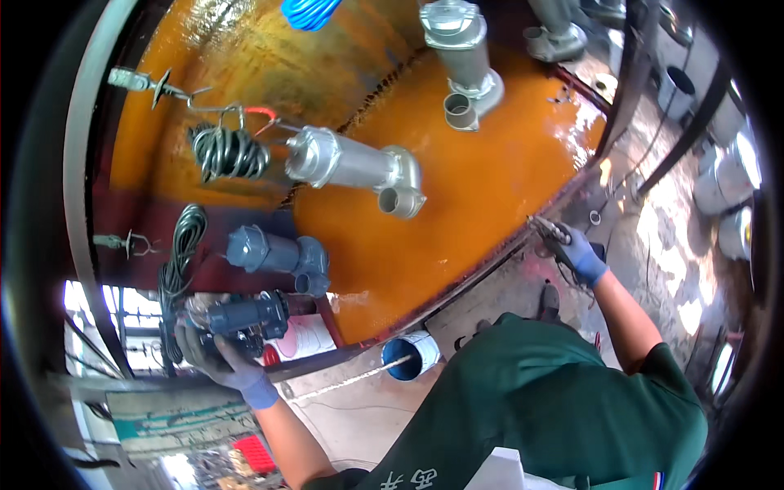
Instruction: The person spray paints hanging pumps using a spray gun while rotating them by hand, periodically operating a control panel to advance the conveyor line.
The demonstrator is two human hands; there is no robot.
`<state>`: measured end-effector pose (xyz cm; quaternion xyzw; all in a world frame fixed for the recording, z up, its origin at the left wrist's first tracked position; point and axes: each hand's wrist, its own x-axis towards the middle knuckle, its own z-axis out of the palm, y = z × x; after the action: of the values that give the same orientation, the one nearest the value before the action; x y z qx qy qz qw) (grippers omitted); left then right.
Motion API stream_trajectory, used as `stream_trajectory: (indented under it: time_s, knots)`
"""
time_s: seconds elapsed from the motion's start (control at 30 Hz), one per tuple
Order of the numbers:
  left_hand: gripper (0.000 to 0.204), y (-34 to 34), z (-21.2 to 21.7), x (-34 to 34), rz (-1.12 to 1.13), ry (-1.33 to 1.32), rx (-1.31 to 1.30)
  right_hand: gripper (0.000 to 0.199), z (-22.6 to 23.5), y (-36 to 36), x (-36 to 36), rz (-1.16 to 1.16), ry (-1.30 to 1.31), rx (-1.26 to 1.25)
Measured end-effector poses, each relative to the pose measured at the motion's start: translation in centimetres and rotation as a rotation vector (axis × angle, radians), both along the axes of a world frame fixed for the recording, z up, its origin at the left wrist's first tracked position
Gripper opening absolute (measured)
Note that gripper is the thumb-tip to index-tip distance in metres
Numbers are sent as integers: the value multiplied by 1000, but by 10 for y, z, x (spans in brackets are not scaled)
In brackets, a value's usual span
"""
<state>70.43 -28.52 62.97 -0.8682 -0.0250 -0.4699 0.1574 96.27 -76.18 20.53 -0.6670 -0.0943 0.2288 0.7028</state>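
My left hand, in a grey-blue glove, is closed around the end of a dark blue submersible pump at the lower left; the pump hides part of its grip. My right hand, gloved too, grips a spray gun whose nozzle points up and left. Between the hands, another blue pump hangs with its round outlet showing, beside a dark coiled cable. Beyond it a silver pump hangs sideways from a hook, with a black coiled cable.
An orange-brown, wet-looking basin with a raised dark rim lies before me. More silver pumps hang over it, one silver pump at the top. A blue-lined bucket with a spattered rod stands near me. Pale drums are at the right.
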Motion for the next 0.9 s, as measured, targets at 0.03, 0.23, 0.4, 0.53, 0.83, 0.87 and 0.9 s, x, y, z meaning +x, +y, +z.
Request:
stream_trajectory:
  time_s: [0.03,0.23,0.4,0.53,0.83,0.87,0.9]
  knots:
    - [49,-30,5,49,-190,-23,-168,25,8,-1,6,-32,-37,19]
    - [53,-108,56,206,-194,241,66,28,11,-1,32,-138,-172,-21]
    - [45,-67,64,237,-136,438,-127,25,39,-7,43,369,-247,3]
    - [42,-78,54,234,-17,462,-60,27,14,7,47,87,-112,17]
    - [48,-22,71,205,90,427,102,31,10,21,63,47,-73,40]
    - [48,-12,73,204,139,418,109,32,6,23,66,-61,-3,88]
    - [47,-3,73,203,187,411,114,32,4,23,65,-62,7,90]
